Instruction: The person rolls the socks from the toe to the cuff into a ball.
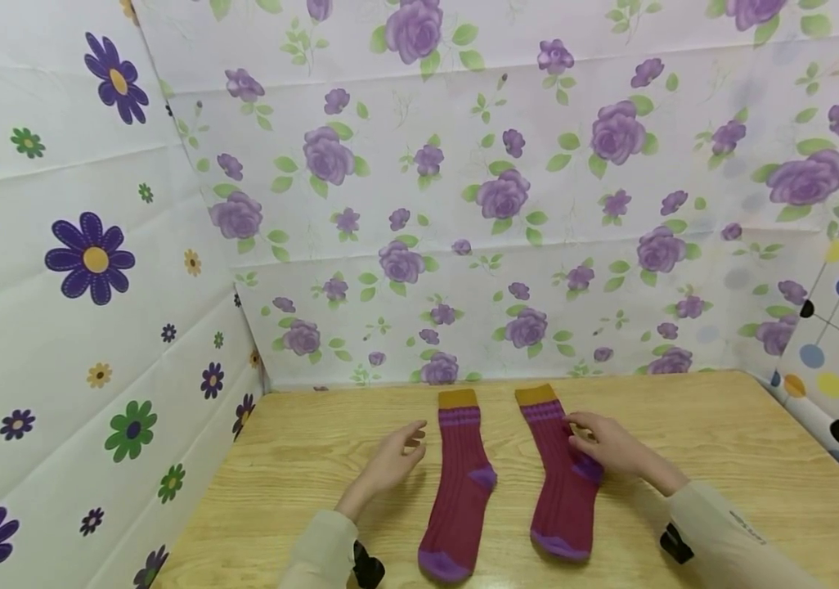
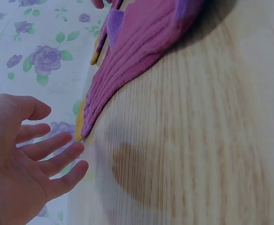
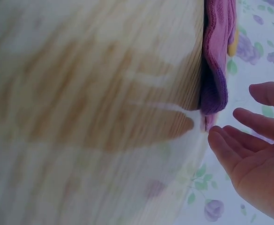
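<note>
Two maroon ribbed socks with mustard cuffs and purple heels and toes lie flat, side by side, on the wooden table. The left sock (image 1: pixel 459 474) has its cuff toward the back wall and its toe toward me. My left hand (image 1: pixel 393 458) is just left of its leg, fingers relaxed and holding nothing; the left wrist view shows the palm and spread fingers. Beside the right sock (image 1: pixel 563 491), my right hand (image 1: pixel 611 444) hovers with loosely bent fingers overlapping its leg near the heel in the head view. In the right wrist view its fingers hold nothing.
The wooden table (image 1: pixel 302 483) meets a cloth backdrop (image 1: pixel 405 327) with purple roses at its far edge. A flower-print cloth (image 1: pixel 37 343) hangs along the left side, and a dotted cloth (image 1: pixel 832 360) along the right. Dark wrist devices (image 1: pixel 368 564) sit at both sleeves.
</note>
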The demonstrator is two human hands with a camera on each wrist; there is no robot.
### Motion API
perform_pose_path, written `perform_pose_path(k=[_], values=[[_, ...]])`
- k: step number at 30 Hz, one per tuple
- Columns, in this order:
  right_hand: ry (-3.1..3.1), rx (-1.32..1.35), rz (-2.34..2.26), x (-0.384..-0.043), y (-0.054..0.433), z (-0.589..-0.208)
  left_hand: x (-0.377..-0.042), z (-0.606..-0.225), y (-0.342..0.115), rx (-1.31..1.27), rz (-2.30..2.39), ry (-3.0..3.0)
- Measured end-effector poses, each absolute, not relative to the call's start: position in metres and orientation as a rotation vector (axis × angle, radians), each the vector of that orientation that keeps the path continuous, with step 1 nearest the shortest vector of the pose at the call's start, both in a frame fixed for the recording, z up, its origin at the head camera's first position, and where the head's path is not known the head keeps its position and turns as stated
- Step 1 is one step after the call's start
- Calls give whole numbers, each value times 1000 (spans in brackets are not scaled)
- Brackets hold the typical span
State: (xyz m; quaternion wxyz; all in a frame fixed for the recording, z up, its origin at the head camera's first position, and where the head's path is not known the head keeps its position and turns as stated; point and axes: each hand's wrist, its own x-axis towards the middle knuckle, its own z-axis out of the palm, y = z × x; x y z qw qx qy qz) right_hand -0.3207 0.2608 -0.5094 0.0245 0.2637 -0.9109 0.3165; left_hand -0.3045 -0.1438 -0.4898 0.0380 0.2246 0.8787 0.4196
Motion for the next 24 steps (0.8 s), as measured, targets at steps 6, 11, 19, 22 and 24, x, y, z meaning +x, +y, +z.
perform_pose_path(k=[6, 11, 19, 22, 24], values=[[-2825, 773, 1039, -322, 259, -512, -302, -486, -140, 676, 1332, 2646], [-2818, 745, 1080, -322, 257, -511, -302, -482, -138, 661, 1390, 2610], [-2831, 664, 1171, -322, 256, -509, -300, -482, -133, 682, 1553, 2457], [-2839, 640, 1186, -321, 254, -507, -299, -482, -130, 654, 1618, 2372], [-2842, 633, 1190, -320, 253, -507, -298, -481, -128, 628, 1654, 2321]])
